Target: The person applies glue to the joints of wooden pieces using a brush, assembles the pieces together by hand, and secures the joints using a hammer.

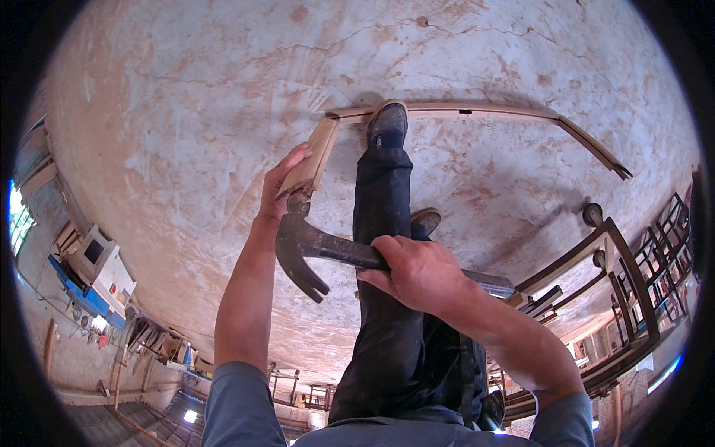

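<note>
My right hand is wrapped round the handle of a claw hammer. The hammer's striking face is at the near end of a short wooden piece, touching it or very close. My left hand grips that piece from its left side; part of the fingers is hidden behind the wood. The piece meets a long wooden rail at the rail's left end, and my shoe stands on the rail. At the rail's right end another short wooden piece slants toward me.
A dark wooden frame on wheels stands at the right, with stacked dark frames beyond it. To the left are a white box-shaped machine and a blue object. The concrete floor is stained and cracked.
</note>
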Motion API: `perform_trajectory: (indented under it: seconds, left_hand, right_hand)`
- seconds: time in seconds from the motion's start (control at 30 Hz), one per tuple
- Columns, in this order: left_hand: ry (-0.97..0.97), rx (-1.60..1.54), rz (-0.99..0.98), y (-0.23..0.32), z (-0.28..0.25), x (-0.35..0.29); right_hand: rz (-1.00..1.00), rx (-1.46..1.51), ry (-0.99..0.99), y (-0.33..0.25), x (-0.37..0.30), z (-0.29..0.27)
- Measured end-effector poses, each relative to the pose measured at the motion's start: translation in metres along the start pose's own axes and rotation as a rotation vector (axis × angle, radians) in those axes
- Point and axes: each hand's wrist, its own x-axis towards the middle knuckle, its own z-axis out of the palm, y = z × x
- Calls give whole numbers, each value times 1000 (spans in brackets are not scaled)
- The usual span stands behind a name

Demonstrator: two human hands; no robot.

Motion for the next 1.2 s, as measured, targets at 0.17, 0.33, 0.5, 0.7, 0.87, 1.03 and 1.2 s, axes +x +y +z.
perform_trajectory:
  seconds: [0.17,0.33,0.5,0.7,0.87,1.03,1.2]
  left_hand:
    - [-45,-232,14,9,7,1]
    - [-79,231,259,1,-3,8]
    - [-43,-13,52,-1,-3,7]
    - [-42,-92,-1,4,-3,10]
    - [-22,-291,-48,-1,0,10]
    - [-66,-130,-141,6,-5,10]
    - [-62,33,181,1,-1,13]
  right_hand:
    - [-98,11,22,-10,0,-3]
    - [101,-63,-69,-13,15,-4]
    - [-136,-30,34,-7,5,-5]
    - [-4,-100,24,-9,16,3]
    - [-168,-22,51,-3,12,3]
    - [109,-90,-70,-19,24,-1]
    - [-229,-10,-3,-12,19,-6]
